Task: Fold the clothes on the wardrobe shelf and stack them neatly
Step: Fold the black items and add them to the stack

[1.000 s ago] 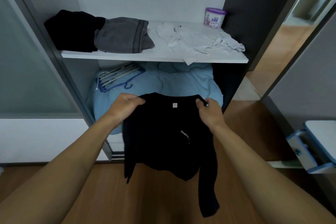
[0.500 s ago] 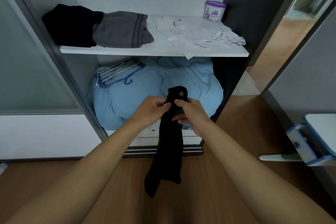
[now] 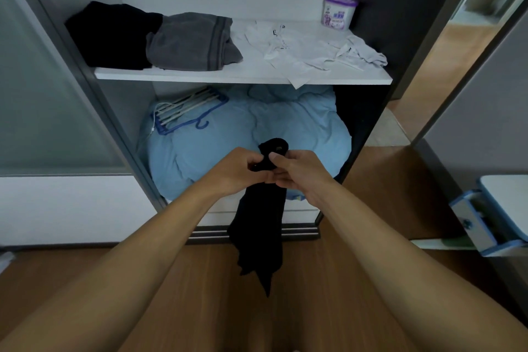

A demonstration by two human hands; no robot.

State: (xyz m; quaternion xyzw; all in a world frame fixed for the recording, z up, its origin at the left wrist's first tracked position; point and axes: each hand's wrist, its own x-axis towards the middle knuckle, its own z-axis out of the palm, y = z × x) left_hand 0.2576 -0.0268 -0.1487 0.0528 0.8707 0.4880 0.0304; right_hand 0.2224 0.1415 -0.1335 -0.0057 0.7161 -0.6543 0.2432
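Note:
A black long-sleeved top (image 3: 261, 228), folded lengthwise into a narrow strip, hangs from both my hands in front of the wardrobe. My left hand (image 3: 237, 171) and my right hand (image 3: 297, 170) meet at its collar end, both shut on it. On the white shelf (image 3: 243, 76) above lie a black garment (image 3: 111, 34) at the left, a grey folded one (image 3: 191, 41) beside it, and a crumpled white garment (image 3: 308, 48) spread at the right.
A purple-lidded tub (image 3: 338, 12) stands at the shelf's back right. Below the shelf, a light blue duvet (image 3: 285, 128) carries a bundle of hangers (image 3: 185, 111). A sliding door (image 3: 43, 88) is at the left, a blue-and-white drawer unit (image 3: 485, 220) at the right, wooden floor below.
My hands came together from shoulder width, folding the spread-out black top in half lengthwise. It now hangs as a narrow strip, and the hands have gripped closer at the collar.

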